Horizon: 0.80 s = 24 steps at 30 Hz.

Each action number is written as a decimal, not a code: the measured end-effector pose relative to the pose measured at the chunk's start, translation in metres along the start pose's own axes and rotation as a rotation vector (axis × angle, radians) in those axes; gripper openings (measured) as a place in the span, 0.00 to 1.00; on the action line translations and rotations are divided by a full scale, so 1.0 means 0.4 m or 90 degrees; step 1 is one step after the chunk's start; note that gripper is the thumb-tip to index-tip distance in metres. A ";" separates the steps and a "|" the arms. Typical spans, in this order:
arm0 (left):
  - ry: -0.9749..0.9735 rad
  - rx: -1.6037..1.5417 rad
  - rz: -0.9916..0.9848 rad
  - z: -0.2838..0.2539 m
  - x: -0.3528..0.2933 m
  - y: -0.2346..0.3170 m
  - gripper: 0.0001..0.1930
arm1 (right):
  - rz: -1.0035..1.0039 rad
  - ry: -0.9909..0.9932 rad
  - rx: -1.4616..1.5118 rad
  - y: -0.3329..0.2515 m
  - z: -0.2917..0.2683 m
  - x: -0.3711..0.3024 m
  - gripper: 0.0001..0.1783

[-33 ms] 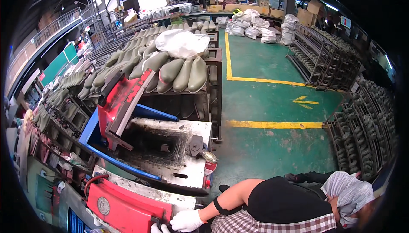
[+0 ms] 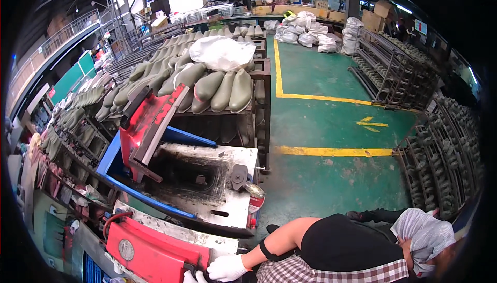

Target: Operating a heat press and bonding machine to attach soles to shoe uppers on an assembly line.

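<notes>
Neither of my hands shows in the head view. At the lower edge, a co-worker's bare arm ends in a white-gloved hand, which rests against the right end of a red machine cover. Beside it, the fingers of another white-gloved hand touch a small dark part at the cover's edge. The arm of that second hand is out of the picture. Farther off stands a press with a raised red lid over a blackened bed; no hand is on it.
Olive-green shoes fill a rack, with a white bag on top. The co-worker leans in at lower right. Loaded racks line the right side. White sacks are piled beyond the green floor with yellow lines.
</notes>
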State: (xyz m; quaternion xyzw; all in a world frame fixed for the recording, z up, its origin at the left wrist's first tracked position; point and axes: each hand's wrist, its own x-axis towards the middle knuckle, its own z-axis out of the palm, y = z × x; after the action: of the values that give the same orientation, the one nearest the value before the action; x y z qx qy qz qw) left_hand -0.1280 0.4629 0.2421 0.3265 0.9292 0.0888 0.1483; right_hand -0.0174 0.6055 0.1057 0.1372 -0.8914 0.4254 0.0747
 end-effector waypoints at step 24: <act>-0.086 -0.038 0.066 0.003 0.051 -0.023 0.28 | 0.077 0.022 0.164 0.062 0.049 0.018 0.19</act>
State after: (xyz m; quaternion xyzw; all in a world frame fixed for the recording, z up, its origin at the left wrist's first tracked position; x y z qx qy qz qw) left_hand -0.1483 0.4687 0.2341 0.3748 0.8960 0.1017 0.2151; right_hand -0.0324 0.6040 0.0768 0.0843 -0.8347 0.5423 0.0462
